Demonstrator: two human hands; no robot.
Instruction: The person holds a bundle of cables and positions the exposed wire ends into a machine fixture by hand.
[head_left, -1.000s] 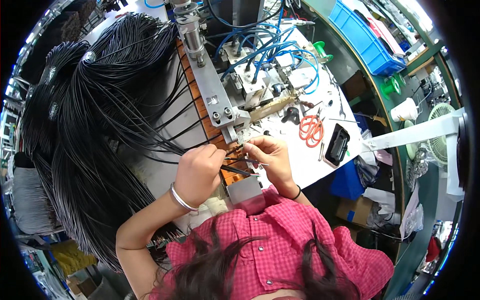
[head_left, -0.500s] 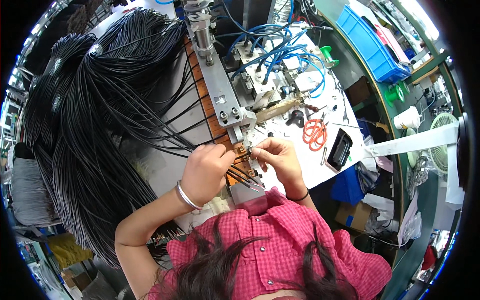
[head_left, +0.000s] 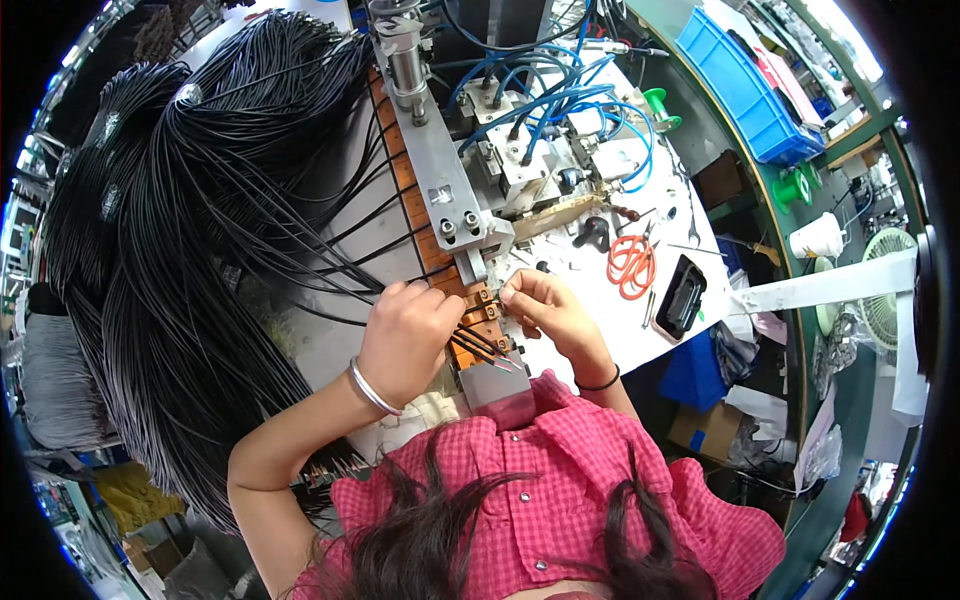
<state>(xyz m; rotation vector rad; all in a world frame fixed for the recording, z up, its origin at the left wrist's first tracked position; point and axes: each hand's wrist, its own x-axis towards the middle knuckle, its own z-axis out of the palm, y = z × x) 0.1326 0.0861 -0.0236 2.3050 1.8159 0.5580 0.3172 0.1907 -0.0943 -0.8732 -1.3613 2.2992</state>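
Observation:
My left hand [head_left: 410, 328] is closed around several black cables [head_left: 482, 345], whose stripped ends with thin coloured wires stick out to its right. These cables trail from a large bundle [head_left: 190, 190] on the left. My right hand [head_left: 550, 312] is closed in a pinch beside the orange-brown blocks [head_left: 484, 304] of a long rail. Between its thumb and forefinger appears the end of a black cable lying across a block; the fingers partly hide it. Farther up the rail [head_left: 412, 205], other black cables lie crosswise under a grey metal bar [head_left: 440, 185].
Behind the rail stands a machine with blue air hoses [head_left: 540, 110]. Right on the white table lie an orange cord coil [head_left: 631, 267], a black tray [head_left: 681, 297] and small tools. A blue crate [head_left: 745, 90] and a fan [head_left: 885, 290] are farther right.
My right hand has shifted slightly left and up at the block. My left hand has moved a little left and downward, still holding the cables.

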